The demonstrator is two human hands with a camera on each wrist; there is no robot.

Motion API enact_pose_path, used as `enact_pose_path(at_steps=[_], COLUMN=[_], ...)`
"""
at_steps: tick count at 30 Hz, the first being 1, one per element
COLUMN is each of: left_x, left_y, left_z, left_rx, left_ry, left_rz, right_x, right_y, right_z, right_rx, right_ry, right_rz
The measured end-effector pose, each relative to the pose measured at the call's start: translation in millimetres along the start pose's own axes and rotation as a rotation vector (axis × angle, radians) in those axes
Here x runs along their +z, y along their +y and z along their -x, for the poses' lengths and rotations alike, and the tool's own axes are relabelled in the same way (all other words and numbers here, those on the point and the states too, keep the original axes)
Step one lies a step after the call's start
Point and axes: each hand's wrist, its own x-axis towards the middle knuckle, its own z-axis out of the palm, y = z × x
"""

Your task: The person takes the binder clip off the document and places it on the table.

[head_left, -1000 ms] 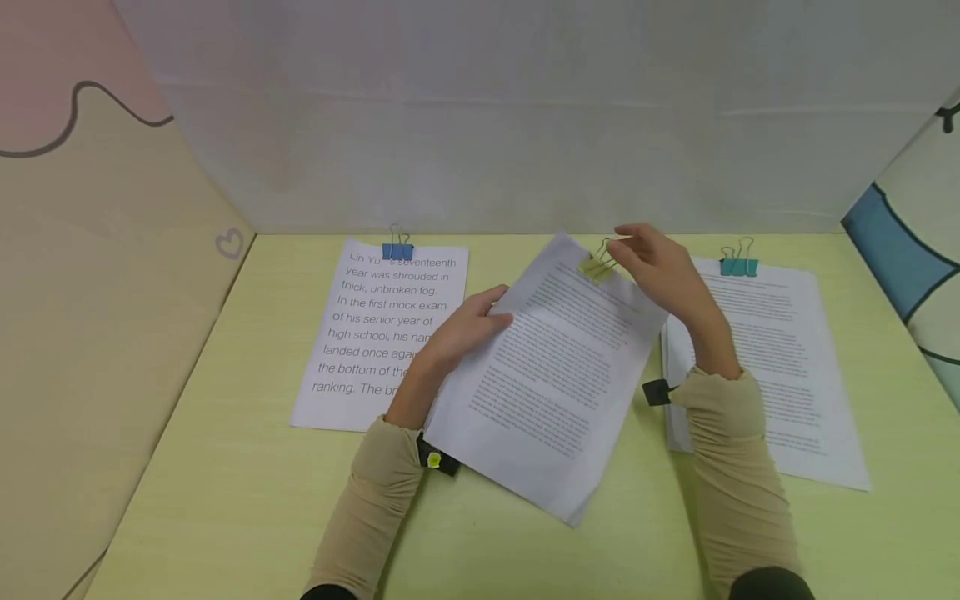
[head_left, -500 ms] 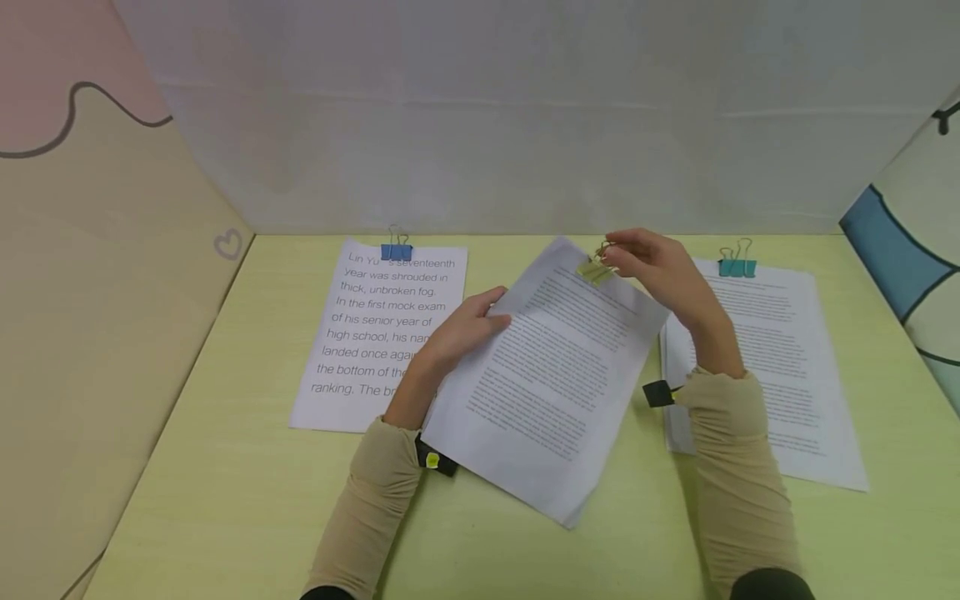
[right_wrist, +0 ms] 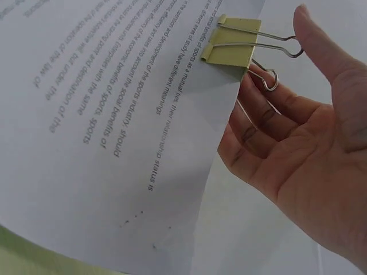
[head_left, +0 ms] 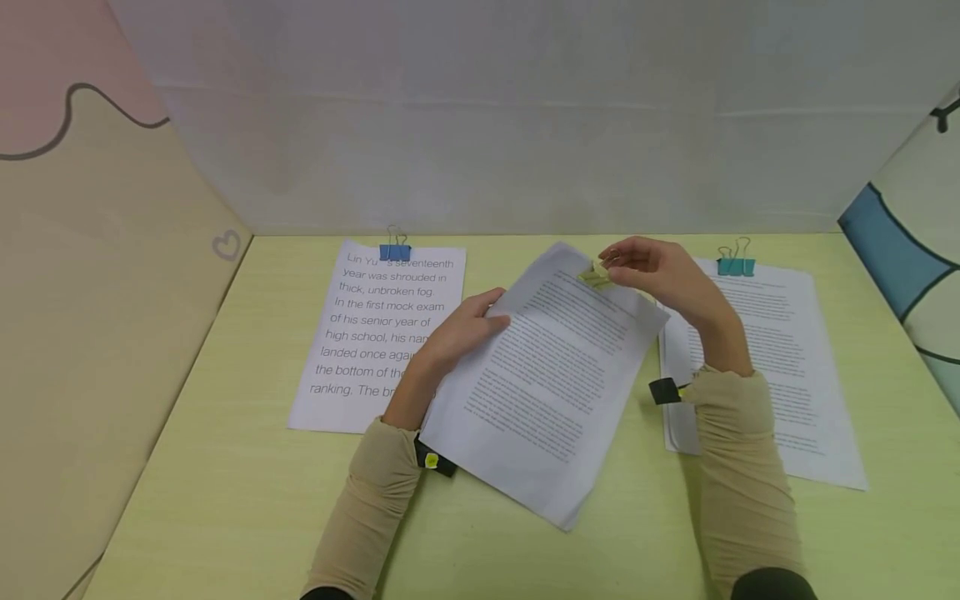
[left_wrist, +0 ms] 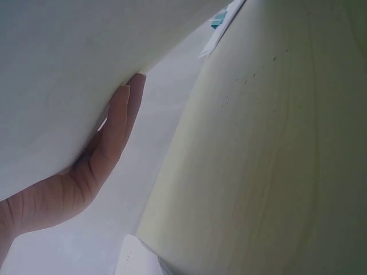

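My left hand holds a stack of printed sheets by its left edge, thumb on top, raised and tilted above the table. In the left wrist view, that hand's fingers lie against the underside of the paper. A yellow binder clip sits at the stack's top edge. The thumb and fingers of my right hand are around the clip's wire handles. Up close in the right wrist view, the thumb is at the upper handle of the yellow clip and the fingers are behind the paper, partly hidden.
On the left lies a large-print stack with a blue binder clip. Another printed stack, with a teal binder clip, lies on the right, partly under my right arm. A pale wall rises behind the table.
My right hand has come down slightly, its fingers closing on the yellow clip's handles, which stood in plain sight a second ago. The left hand and the sheets have stayed nearly still.
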Motion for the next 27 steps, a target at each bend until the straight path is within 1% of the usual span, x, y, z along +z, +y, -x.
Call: enact_pose_path(at_steps=[5, 11, 15, 21, 27], left_x=[-2.6, -9.5, -10.5, -7.6, -5.2], left_y=[-0.7, -0.5, 0.0, 0.6, 0.4], left_z=[0.3, 2.3, 2.0, 1.7, 1.3], left_rx=[-0.008, 0.009, 0.001, -0.011, -0.006], left_ry=[0.001, 0.020, 0.016, -0.011, -0.025], left_rz=[-0.001, -0.017, -0.007, 0.040, 0.039], right_x=[-1, -1, -1, 1, 4], right_y=[2, 3, 0, 1, 2], right_z=[-0.9, -2.2, -1.2, -1.7, -4.3], right_rx=[-0.011, -0.021, -0.023, -0.004, 0.016], right_ry=[-0.060, -0.124, -0.134, -0.102, -0.041], right_rz=[0.036, -0.022, -0.026, 0.034, 0.068])
